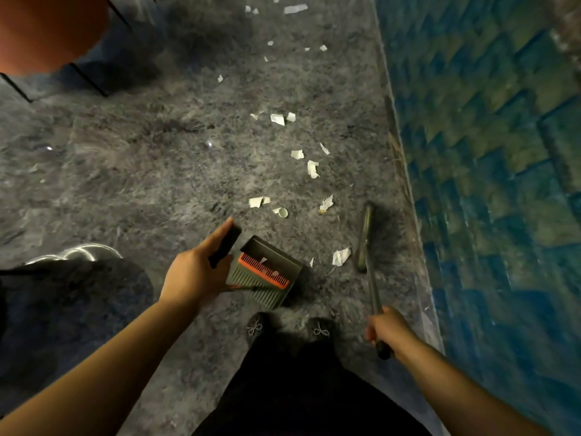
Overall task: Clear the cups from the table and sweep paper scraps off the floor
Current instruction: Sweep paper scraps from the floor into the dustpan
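Your left hand (193,275) grips the dustpan (267,272) handle; your right hand (388,328) is closed round the broom (366,237). 2 or 3 bits sit in the pan. Most paper scraps (309,166) remain ahead on the floor (141,184). Cups: none visible.

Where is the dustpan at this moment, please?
In the head view, the dustpan rests on the floor just ahead of the person's shoes, held by the left hand, with the broom head to its right.
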The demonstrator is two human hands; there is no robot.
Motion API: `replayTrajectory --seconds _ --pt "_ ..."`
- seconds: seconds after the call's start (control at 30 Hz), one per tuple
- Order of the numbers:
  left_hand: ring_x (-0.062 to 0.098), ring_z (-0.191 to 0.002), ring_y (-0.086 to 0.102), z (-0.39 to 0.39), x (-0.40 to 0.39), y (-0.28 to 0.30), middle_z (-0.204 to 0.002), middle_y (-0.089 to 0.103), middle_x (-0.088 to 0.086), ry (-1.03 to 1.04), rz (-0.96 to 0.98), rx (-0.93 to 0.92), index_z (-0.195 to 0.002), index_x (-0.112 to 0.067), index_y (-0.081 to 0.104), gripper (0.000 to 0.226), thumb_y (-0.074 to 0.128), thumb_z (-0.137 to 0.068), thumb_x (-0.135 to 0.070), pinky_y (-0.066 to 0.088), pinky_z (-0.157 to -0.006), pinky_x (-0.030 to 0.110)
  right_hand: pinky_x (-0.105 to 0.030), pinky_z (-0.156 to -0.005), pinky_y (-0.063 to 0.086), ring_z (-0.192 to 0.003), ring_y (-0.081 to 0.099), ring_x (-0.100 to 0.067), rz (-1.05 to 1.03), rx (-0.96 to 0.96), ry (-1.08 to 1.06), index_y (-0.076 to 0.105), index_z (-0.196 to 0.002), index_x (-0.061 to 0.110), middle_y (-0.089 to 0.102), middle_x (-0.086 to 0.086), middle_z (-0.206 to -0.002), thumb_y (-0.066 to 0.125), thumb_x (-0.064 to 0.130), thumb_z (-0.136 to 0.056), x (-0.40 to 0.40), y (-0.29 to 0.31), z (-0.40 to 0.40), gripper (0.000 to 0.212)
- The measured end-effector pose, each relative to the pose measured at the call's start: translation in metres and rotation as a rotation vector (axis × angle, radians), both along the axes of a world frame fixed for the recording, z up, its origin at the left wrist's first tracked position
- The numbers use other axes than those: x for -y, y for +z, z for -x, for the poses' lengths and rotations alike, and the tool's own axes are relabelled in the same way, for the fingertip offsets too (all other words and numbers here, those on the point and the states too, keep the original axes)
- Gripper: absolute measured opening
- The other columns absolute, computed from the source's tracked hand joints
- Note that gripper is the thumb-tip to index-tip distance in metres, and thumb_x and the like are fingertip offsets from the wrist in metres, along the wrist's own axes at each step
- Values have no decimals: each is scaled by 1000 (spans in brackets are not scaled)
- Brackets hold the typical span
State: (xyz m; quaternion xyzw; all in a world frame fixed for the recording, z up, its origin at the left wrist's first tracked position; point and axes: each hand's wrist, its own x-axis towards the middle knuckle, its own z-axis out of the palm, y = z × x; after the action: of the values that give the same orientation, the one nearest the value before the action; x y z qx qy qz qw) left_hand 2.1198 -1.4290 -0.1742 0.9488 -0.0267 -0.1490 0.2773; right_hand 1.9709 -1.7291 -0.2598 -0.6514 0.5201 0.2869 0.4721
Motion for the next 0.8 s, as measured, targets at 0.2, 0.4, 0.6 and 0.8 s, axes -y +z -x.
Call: replayTrajectory --seconds 0.2,0.4,0.6,0.8 --pt "15 -59 59 -22 -8 -2 -92 66 1 -98 -9 -16 -132 -72 9 82 65 -91 -29 47 -55 31 -16 -32 37 -37 45 -14 -69 -4 -273 46 -109 3 49 -15 -65 40 -8 -91 -31 -25 -1 21" --pt "11 -61 57 -28 -11 -5 -86 62 -1 -116 6 -11 -137 -70 14 82 65 -90 -26 46 -57 31 -17 -31 32 -39 36 -18 -39 20 -113 46 -134 13 42 -10 -58 40 8 -100 -37 -25 15 35" --pt "14 -68 58 -34 -11 -6 -97 64 0 -147 33 -29 -144 -60 23 76 65 -90 -25 51 -63 33 -19 -31 31 -37 36 -18 -23 -15 -199 28 -150 16 43 -9 -55 40 8 -101 -65 -18 39 52" --pt "15 -63 59 -34 -21 0 -91 69 3 -171 36 -9 -133 -73 11 85 66 -90 -25 51 -62 35 -26 -37 32 -29 37 -20 -92 -19 -237 41 -105 1 37 -12 -46 35 3 -100 -71 -20 -1 7"
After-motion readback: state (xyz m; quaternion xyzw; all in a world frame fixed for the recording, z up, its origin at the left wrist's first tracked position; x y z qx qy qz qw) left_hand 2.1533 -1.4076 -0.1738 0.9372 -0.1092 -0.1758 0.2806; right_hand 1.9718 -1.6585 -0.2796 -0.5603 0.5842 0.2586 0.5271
